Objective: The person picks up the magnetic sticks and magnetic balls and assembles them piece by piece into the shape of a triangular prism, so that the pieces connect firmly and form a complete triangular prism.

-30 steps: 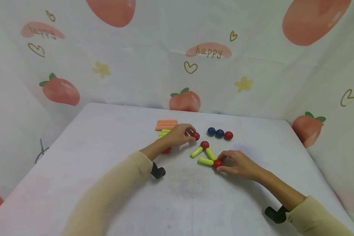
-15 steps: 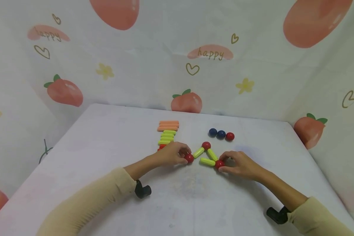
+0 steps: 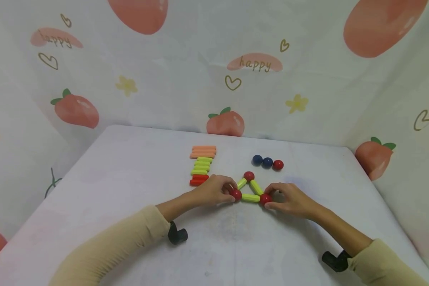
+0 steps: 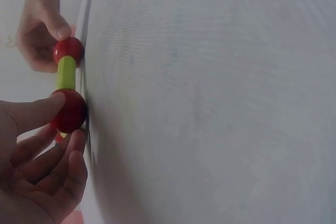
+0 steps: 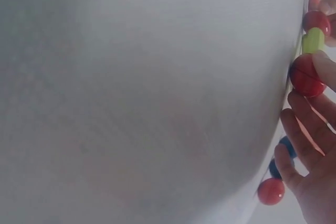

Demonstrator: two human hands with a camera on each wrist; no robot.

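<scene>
A triangle of three red balls and three yellow-green rods lies flat on the table. My left hand (image 3: 214, 190) pinches the left red ball (image 4: 70, 112) between thumb and fingers. With thumb and fingers my right hand (image 3: 291, 200) holds the right red ball (image 5: 307, 75). Between these two balls runs the front yellow-green rod (image 3: 250, 198), its ends against both. At the far corner sits the top red ball (image 3: 248, 176), touched by no hand. The right slanting rod (image 3: 256, 187) joins it to the right ball; the left slanting rod (image 3: 241, 183) is partly hidden by my left fingers.
Left of the triangle lie stacked rows of orange rods (image 3: 203, 152), yellow-green rods (image 3: 201, 166) and red rods (image 3: 198, 180). Behind it stand two blue balls (image 3: 262, 161) and a spare red ball (image 3: 278, 165). A printed cloth (image 3: 164, 99) hangs along the table's (image 3: 146, 159) back edge.
My left hand has brought its red ball toward me, then right, against the left slanting rod and front rod. The front rod's left end has swung slightly nearer me. My right hand stays put.
</scene>
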